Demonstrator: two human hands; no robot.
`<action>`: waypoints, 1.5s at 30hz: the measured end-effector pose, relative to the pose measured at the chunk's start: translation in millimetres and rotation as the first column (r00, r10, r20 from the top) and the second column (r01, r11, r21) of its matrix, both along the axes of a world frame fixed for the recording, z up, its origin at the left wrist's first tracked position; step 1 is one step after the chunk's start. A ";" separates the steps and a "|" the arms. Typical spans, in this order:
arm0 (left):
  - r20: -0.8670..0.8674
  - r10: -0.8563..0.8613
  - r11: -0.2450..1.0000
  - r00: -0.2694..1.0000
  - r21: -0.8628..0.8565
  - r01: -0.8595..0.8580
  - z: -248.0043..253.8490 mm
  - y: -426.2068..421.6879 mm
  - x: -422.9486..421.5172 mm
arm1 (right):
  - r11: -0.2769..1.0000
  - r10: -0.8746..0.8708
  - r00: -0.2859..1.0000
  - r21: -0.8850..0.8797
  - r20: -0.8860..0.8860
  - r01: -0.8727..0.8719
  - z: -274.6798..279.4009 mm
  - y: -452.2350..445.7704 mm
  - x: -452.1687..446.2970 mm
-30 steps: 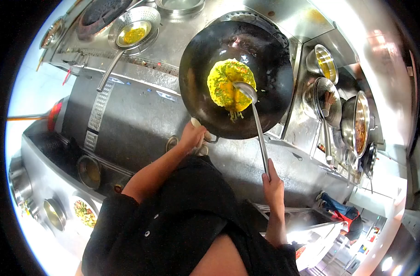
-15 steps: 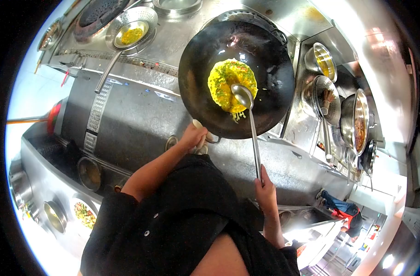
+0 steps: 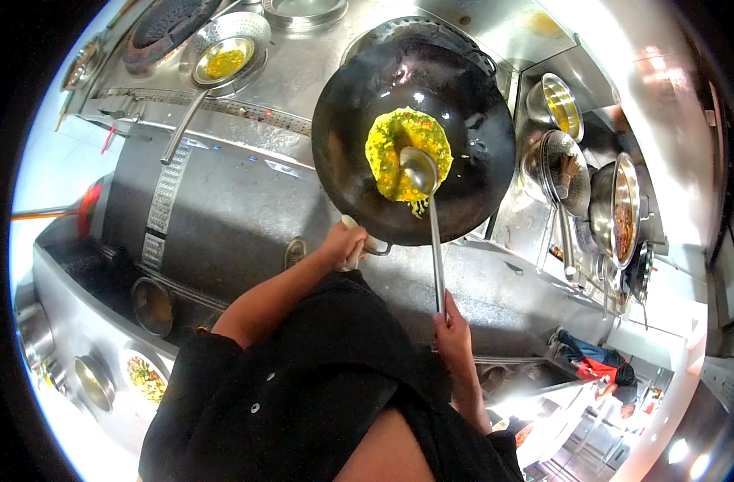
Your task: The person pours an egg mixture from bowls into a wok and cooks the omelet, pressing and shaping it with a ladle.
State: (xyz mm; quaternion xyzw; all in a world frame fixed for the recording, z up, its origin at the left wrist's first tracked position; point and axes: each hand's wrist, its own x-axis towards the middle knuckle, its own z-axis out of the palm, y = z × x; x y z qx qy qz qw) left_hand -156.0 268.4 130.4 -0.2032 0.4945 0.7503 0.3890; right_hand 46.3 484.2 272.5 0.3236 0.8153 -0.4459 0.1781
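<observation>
A large black wok (image 3: 343,104) fills the upper middle of the view, with a round yellow egg mixture flecked green (image 3: 425,134) on its bottom. My left hand (image 3: 343,243) is closed on a pale cloth (image 3: 353,255) at the wok's near-left handle. The long shaft of a metal ladle (image 3: 437,249) is gripped in my right hand (image 3: 453,328). The bowl of the ladle rests against the egg mixture, right of its middle. Where the cloth meets the handle is partly covered by my fingers.
A perforated strainer (image 3: 258,30) holding a small bowl of yellow food sits upper left. Steel bowls (image 3: 602,210) and strainers stand at the right. Behind me are a plate of chopped food (image 3: 146,379) and a steel bowl (image 3: 94,383). Another person (image 3: 598,360) is at lower right.
My right hand has moved left and slightly down, swinging the ladle shaft more upright. The ladle's bowl has shifted slightly down over the egg. My left hand stays at the wok's handle.
</observation>
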 end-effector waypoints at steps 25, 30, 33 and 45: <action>0.063 -0.024 0.981 0.998 0.192 0.012 13.6 -0.3 8.9 | 0.921 -0.240 0.969 -0.302 0.052 0.245 34.3 -26.6 -41.5; 0.108 -0.003 0.988 0.994 0.155 -0.014 19.0 1.0 9.9 | 0.834 -0.269 0.956 -0.468 0.119 0.293 33.2 -28.9 -47.4; 0.117 -0.037 0.989 0.992 0.145 0.019 20.2 -0.6 9.1 | 0.805 -0.295 0.952 -0.514 0.088 0.297 27.1 -28.9 -50.0; 0.193 -0.089 0.992 0.977 0.100 0.071 20.7 0.7 6.8 | 0.800 -0.255 0.961 -0.534 0.111 0.274 17.9 -31.7 -60.0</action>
